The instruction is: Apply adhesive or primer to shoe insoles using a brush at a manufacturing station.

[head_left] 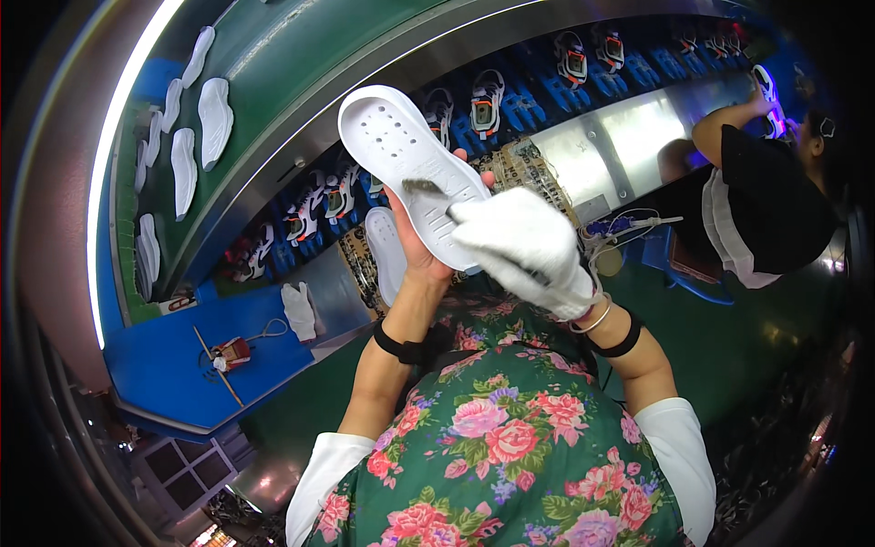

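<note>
A white shoe sole (387, 141) with small holes at its broad end is tilted up in front of me. My bare left hand (416, 239) grips it from beneath, its thumb side along the left edge and fingertips showing past the right edge. My right hand (529, 244), in a white knit glove, is closed around a brush (423, 188). The brush's dark bristles lie against the inner face of the sole near its middle; most of its handle is hidden by the glove. Another white sole (386, 251) lies just left of my left wrist.
Sneakers (487, 98) ride on blue holders along the line ahead. More white soles (214, 118) lie on the green belt at left. A blue table (173, 365) holds a white glove (298, 310) and a stick with a small red item. A co-worker (775, 201) sits at right.
</note>
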`<state>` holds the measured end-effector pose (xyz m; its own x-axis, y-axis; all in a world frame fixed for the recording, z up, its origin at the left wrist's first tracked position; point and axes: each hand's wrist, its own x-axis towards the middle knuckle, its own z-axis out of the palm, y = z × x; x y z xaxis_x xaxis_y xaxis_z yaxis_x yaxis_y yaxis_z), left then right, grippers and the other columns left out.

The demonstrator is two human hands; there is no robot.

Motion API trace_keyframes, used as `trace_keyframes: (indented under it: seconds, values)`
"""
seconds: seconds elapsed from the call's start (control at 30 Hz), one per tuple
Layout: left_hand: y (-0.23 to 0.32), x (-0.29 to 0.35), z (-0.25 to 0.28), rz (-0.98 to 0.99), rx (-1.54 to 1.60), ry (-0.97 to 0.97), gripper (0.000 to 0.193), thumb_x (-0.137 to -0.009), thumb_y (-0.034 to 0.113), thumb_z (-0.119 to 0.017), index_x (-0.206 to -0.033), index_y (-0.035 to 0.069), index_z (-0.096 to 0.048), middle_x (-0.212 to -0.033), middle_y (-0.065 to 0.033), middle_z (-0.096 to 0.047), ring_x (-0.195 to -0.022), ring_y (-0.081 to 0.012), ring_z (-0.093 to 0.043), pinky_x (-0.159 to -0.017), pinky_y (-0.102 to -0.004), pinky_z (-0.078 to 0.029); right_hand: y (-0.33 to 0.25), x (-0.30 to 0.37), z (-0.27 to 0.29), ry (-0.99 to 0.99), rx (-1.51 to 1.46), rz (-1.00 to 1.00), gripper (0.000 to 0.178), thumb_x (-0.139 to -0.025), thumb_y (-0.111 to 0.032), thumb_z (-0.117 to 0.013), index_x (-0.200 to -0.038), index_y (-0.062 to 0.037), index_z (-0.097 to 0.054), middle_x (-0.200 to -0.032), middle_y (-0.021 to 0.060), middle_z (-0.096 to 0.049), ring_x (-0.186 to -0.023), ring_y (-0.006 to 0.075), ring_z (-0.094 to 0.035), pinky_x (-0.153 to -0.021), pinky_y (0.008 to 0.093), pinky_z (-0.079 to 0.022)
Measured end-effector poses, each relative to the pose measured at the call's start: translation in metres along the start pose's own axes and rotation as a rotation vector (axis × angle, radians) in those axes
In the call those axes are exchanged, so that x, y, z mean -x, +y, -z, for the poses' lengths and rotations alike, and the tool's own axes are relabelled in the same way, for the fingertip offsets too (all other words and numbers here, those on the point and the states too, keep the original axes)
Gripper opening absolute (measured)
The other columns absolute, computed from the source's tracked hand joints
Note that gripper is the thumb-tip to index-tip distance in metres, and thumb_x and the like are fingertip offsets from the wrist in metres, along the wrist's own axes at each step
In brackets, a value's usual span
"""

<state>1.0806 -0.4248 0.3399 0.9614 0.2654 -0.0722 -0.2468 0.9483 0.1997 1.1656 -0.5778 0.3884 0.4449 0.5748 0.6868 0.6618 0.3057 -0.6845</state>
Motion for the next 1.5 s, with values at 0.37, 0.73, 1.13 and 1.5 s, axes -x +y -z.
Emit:
trace_keyframes:
  seconds: [0.37, 0.73, 1.13, 1.5]
  values:
    - [0.011, -0.005, 0.004, 0.059, -0.017, 0.016, 0.095, -0.084, 0.082, -0.050, -0.148, 0.012, -0.042, -0.133, -0.0208, -0.058, -0.113, -0.0461, -0.060, -0.093, -0.0595, -0.054, 0.000, 0.009, 0.000, -0.124, -0.028, 0.076, 0.028, -0.079, -0.006, -0.079, -0.106, -0.0114, -0.076, -0.100, 0.0075, -0.074, -0.085, 0.0276, -0.070, -0.076, 0.0343, -0.057]
    - [0.039, -0.009, 0.011, 0.210, -0.130, -0.034, 0.102, -0.084, 0.079, -0.053, -0.152, 0.006, -0.033, -0.138, -0.0268, -0.050, -0.114, -0.0438, -0.059, -0.093, -0.0584, -0.054, -0.004, 0.014, 0.009, -0.245, -0.246, -0.111, 0.021, -0.078, -0.005, -0.080, -0.099, -0.0106, -0.076, -0.102, 0.0078, -0.074, -0.089, 0.0254, -0.071, -0.077, 0.0338, -0.056]
    - [0.052, -0.018, 0.006, 0.306, -0.293, -0.158, 0.098, -0.082, 0.070, -0.064, -0.155, 0.013, -0.032, -0.147, -0.0221, -0.043, -0.112, -0.0458, -0.056, -0.087, -0.0569, -0.053, 0.003, 0.021, 0.013, -0.245, -0.498, -0.412, 0.014, -0.077, -0.004, -0.081, -0.091, -0.0060, -0.078, -0.097, 0.0068, -0.077, -0.092, 0.0192, -0.073, -0.084, 0.0325, -0.057]
    - [0.056, -0.032, -0.014, 0.437, -0.544, -0.172, 0.093, -0.087, 0.061, -0.060, -0.155, 0.005, -0.030, -0.142, -0.0309, -0.044, -0.103, -0.0436, -0.062, -0.079, -0.0481, -0.055, -0.001, 0.028, 0.014, -0.331, -0.096, 0.081, 0.031, -0.073, -0.005, -0.078, -0.104, -0.0095, -0.075, -0.110, 0.0099, -0.074, -0.090, 0.0235, -0.069, -0.077, 0.0352, -0.056]
